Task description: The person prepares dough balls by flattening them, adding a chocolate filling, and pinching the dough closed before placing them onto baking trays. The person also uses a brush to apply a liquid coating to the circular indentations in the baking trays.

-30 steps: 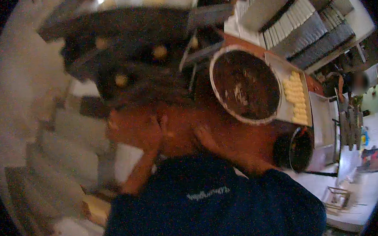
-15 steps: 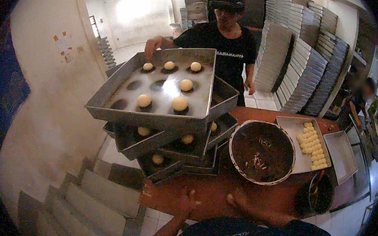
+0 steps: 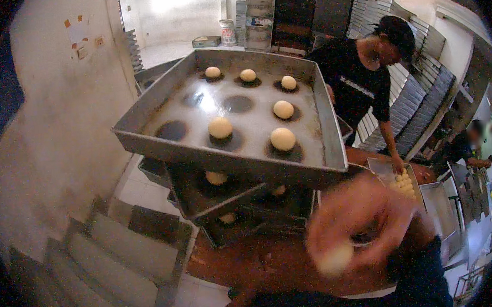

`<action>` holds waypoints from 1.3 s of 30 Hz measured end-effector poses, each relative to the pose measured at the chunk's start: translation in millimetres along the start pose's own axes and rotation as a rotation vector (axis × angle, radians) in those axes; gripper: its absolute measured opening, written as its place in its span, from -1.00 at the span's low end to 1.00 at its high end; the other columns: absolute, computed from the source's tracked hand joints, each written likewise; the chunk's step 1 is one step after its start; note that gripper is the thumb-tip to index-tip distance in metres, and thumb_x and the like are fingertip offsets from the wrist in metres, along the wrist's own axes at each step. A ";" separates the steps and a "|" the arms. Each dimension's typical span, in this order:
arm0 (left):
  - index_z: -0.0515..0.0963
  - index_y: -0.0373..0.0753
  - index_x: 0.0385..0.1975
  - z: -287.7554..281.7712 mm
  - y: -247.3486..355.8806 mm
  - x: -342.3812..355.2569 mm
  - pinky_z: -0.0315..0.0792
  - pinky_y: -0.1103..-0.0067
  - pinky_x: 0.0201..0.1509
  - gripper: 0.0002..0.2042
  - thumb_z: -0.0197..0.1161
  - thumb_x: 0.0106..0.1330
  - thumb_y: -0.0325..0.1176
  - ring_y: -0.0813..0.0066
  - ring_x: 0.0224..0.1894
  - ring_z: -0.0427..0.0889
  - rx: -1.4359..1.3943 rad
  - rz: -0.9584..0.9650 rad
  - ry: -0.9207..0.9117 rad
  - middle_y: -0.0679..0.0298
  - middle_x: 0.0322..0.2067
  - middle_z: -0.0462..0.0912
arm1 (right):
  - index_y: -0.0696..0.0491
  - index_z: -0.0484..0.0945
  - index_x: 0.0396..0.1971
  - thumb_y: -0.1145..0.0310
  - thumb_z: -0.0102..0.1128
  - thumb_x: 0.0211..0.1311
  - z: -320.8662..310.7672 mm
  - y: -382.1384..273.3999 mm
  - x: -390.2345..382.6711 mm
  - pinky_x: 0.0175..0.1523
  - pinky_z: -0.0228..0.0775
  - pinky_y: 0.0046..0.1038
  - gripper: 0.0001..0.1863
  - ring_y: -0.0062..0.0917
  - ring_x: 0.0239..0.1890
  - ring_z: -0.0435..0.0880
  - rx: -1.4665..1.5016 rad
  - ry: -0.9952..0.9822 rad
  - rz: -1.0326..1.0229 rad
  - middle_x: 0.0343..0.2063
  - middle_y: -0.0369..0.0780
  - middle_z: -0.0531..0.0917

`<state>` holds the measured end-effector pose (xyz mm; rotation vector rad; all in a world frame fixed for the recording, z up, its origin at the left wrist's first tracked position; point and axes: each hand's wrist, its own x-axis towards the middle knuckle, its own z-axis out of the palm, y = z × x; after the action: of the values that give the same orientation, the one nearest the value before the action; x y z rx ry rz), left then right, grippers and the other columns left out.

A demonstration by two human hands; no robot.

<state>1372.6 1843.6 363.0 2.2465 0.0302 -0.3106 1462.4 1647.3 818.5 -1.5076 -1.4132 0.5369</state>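
My right hand, smeared by motion, is raised in front of the stack's right side. Its fingers curl around a pale dough ball. Low and dim over the table, my left hand blends into the brown surface, so its fingers are hard to make out. Ahead, a deep metal baking tray tops a stack of trays. On it sit several round dough balls, with dark round marks on the metal. Lower trays in the stack, turned at angles, also hold dough balls.
Across the table, a co-worker in a black shirt reaches to rows of dough pieces in a shallow tray. My hand partly covers a round tub. Stacked metal trays line the far right. Another person is farther right.
My right hand has risen from the table with a dough ball. The co-worker's hand has left the top tray, and the co-worker now leans right over the dough rows. The view has shifted.
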 end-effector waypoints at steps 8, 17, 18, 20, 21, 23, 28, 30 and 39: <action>0.26 -0.34 0.34 -2.1 23.3 2.5 0.48 0.16 0.11 -0.17 0.24 0.25 0.20 -0.09 -0.05 0.64 -0.052 0.047 -0.027 -0.12 0.08 0.58 | 0.22 0.68 -0.49 0.19 0.35 -0.01 -144.6 127.3 230.8 -0.40 0.41 -0.29 -0.66 -0.50 -0.54 0.55 -0.707 0.239 0.328 -0.62 -0.14 0.64; 0.28 -0.34 0.33 -11.9 14.2 -2.9 0.44 0.15 0.15 -0.22 0.19 0.29 0.17 -0.10 0.00 0.61 -0.039 0.001 0.022 -0.12 0.11 0.55 | 0.22 0.58 -0.12 -0.09 0.46 -0.10 -149.0 99.7 184.6 0.04 0.45 -0.22 -0.30 -0.19 -0.08 0.63 -0.917 -0.296 0.594 -0.14 0.07 0.64; 0.28 -0.34 0.33 -13.9 11.9 -4.7 0.44 0.15 0.16 -0.23 0.18 0.30 0.16 -0.10 0.01 0.60 -0.022 0.008 0.023 -0.12 0.12 0.55 | 0.21 0.58 -0.16 -0.05 0.45 -0.09 -145.3 103.7 166.7 0.00 0.46 -0.21 -0.35 -0.21 -0.12 0.63 -0.868 -0.329 0.531 -0.19 0.06 0.65; 0.29 -0.34 0.33 -11.8 14.2 -5.4 0.43 0.15 0.17 -0.24 0.17 0.31 0.16 -0.10 0.02 0.60 0.005 0.045 0.023 -0.12 0.12 0.54 | 0.23 0.56 -0.27 0.10 0.40 -0.09 -142.6 109.5 150.1 -0.20 0.45 -0.18 -0.49 -0.29 -0.30 0.63 -0.797 -0.124 0.567 -0.36 0.00 0.66; 0.29 -0.35 0.33 -7.6 17.2 -6.9 0.43 0.15 0.17 -0.24 0.17 0.31 0.15 -0.10 0.02 0.59 0.015 0.060 0.029 -0.12 0.13 0.54 | 0.23 0.60 -0.35 0.06 0.37 -0.08 -139.3 100.7 138.1 -0.26 0.46 -0.16 -0.51 -0.29 -0.37 0.65 -0.704 -0.082 0.526 -0.44 0.00 0.67; 0.29 -0.35 0.32 -5.4 22.8 -8.8 0.42 0.14 0.18 -0.25 0.16 0.32 0.15 -0.10 0.03 0.59 0.054 0.087 0.025 -0.12 0.13 0.54 | 0.22 0.69 -0.36 -0.03 0.34 -0.02 -140.0 115.7 131.0 -0.21 0.48 -0.15 -0.47 -0.24 -0.37 0.67 -0.857 -0.279 0.535 -0.44 0.01 0.72; 0.31 -0.35 0.32 -3.5 25.2 -7.4 0.40 0.14 0.21 -0.28 0.13 0.35 0.13 -0.11 0.06 0.57 0.159 0.131 0.145 -0.12 0.15 0.52 | 0.13 0.66 -0.22 0.04 0.32 0.09 -96.5 79.7 64.1 -0.16 0.49 -0.17 -0.56 -0.18 -0.27 0.67 -1.027 0.367 -0.058 -0.32 -0.06 0.69; 0.31 -0.35 0.32 2.8 32.5 -4.6 0.40 0.14 0.21 -0.29 0.12 0.36 0.12 -0.11 0.07 0.56 0.208 0.167 0.159 -0.12 0.16 0.52 | 0.09 0.64 -0.20 0.08 0.27 0.16 -32.1 56.9 -1.2 -0.19 0.49 -0.18 -0.62 -0.19 -0.28 0.66 -1.123 0.621 -0.188 -0.33 -0.09 0.68; 0.34 -0.36 0.31 12.8 51.3 -9.2 0.36 0.13 0.26 -0.33 0.07 0.40 0.09 -0.11 0.12 0.53 0.431 0.170 0.325 -0.11 0.19 0.50 | 0.01 0.71 -0.28 0.26 0.25 0.28 186.1 135.1 -351.6 -0.16 0.56 -0.39 -0.83 -0.52 -0.31 0.72 -0.176 1.319 0.579 -0.38 -0.23 0.76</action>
<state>1367.5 1801.7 396.1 2.6845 -0.0617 0.1597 1294.8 1402.5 521.0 -1.8245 0.0074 -0.2952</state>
